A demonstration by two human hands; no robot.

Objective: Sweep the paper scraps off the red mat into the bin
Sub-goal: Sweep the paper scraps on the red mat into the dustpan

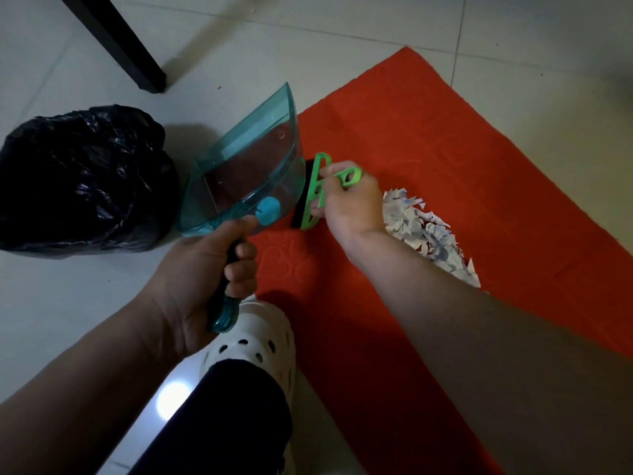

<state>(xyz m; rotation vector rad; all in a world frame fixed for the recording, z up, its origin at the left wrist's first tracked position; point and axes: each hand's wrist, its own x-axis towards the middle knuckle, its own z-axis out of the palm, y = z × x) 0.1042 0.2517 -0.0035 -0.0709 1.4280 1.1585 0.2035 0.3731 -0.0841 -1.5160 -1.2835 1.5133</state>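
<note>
The left hand (202, 279) grips the teal dustpan (246, 166); right hand (349, 200) fingers clamp the green brush (317, 193), paper scraps (421, 231) at four o'clock.

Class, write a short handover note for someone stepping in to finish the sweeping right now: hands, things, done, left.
Left hand grips the teal dustpan by its handle, pan raised and tilted, apparently empty.
Right hand holds the green brush beside the pan's edge.
Paper scraps lie heaped on the red mat, right of the brush.
Black-bagged bin sits left of the pan.
Done: scraps gathered.
Left: sweep them into the pan, tip into the bin.
</note>
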